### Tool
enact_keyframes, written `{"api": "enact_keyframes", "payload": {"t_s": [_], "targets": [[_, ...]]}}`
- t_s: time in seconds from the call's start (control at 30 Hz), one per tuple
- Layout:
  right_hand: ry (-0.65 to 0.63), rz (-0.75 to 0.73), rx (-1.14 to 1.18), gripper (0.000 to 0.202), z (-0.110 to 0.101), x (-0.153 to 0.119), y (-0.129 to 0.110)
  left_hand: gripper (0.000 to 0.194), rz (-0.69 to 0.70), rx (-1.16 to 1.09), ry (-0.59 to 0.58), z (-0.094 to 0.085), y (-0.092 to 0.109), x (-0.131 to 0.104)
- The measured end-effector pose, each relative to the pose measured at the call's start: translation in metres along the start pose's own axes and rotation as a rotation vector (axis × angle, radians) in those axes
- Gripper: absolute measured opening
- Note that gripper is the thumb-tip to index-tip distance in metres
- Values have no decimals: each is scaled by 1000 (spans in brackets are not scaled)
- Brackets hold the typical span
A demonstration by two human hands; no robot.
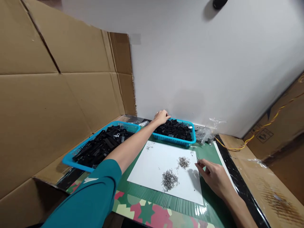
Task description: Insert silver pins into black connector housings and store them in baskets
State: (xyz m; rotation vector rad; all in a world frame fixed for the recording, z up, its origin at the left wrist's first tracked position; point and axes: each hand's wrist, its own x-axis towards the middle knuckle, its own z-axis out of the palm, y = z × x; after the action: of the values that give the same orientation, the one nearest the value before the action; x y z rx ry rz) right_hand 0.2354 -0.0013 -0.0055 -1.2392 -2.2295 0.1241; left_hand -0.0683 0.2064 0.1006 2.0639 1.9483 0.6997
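Person at a green-topped table (207, 150), both arms out. Left hand (161, 117) was at the left end of a blue basket (171, 139) by the table's far edge, over small black pieces (178, 130); fingertips hidden, so I could not tell whether it gripped any. Right hand (213, 179) hung just off the right edge of a white sheet (142, 167), thumb and fingers pinched on a tiny item (199, 161), too small to make out. On the sheet: larger heap of metal bits (169, 180) toward its near edge, smaller heap (183, 162) toward its right edge, thin scatter (149, 146) at its far left corner. Second basket (129, 126), holding longer black strips (104, 144), sat along the table's left edge. Clear plastic bag (203, 134) lay near the far right corner.
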Motion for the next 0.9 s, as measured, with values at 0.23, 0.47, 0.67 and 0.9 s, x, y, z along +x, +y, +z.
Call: {"api": "enact_keyframes", "payload": {"t_s": [0.23,0.47,0.67,0.9], "targets": [[8,-15,8,28,6,-1,2,35,64,120,-41,-13,-7,-15],[105,-95,-38,31,-8,-9,5,35,-101,197,-254,-87,-73,-70],[141,-141,-68,33,-15,-12,6,28,-155,218,-468,-152,-130,-136],[137,-100,-101,33,-6,-9,7,46,-43,203,-495,-171,-141,-186]]}}
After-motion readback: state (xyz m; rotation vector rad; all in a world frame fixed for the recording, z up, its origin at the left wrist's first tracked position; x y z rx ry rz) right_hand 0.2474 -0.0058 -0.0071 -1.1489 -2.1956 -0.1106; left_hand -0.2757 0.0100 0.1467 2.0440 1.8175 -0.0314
